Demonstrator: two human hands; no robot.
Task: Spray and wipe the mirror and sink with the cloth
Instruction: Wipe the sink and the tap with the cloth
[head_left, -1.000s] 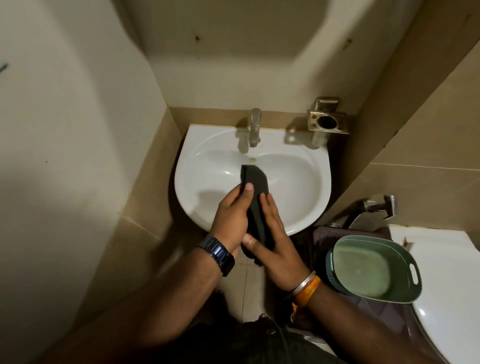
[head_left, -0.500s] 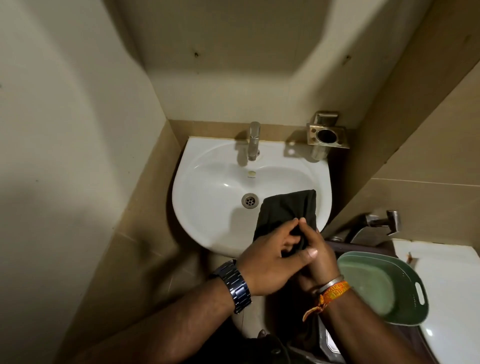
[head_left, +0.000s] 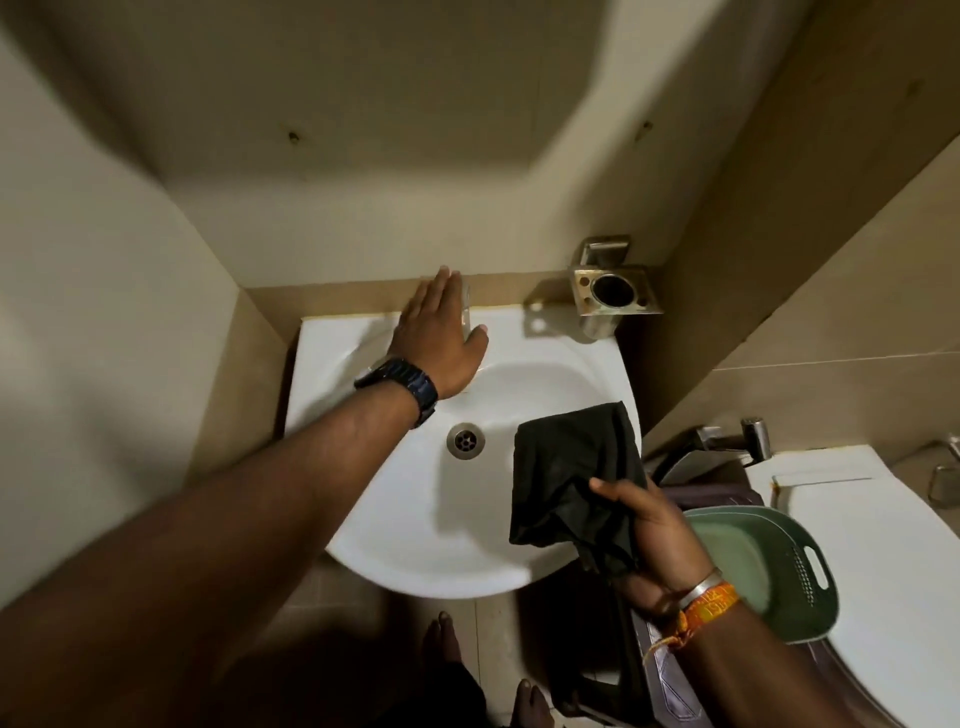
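Observation:
A white sink (head_left: 384, 540) hangs on the wall below me, its metal drain (head_left: 465, 440) in the middle of the basin. My right hand (head_left: 655, 535) grips a black cloth (head_left: 569, 467), which drapes over the basin's right side. My left hand (head_left: 439, 332), with a dark watch on the wrist, reaches to the back of the sink, fingers spread flat over the tap (head_left: 466, 306), which is mostly hidden behind it. No mirror and no spray bottle are in view.
A metal holder (head_left: 613, 288) is fixed to the wall at the sink's back right. A green basket (head_left: 779, 571) rests beside a white toilet (head_left: 883, 545) on the right, with a metal tap (head_left: 727, 441) on the tiled wall. My bare toes (head_left: 441, 639) show on the floor.
My left hand has let go of the cloth and moved up to the tap at the back of the sink. The right hand alone now holds the cloth over the basin.

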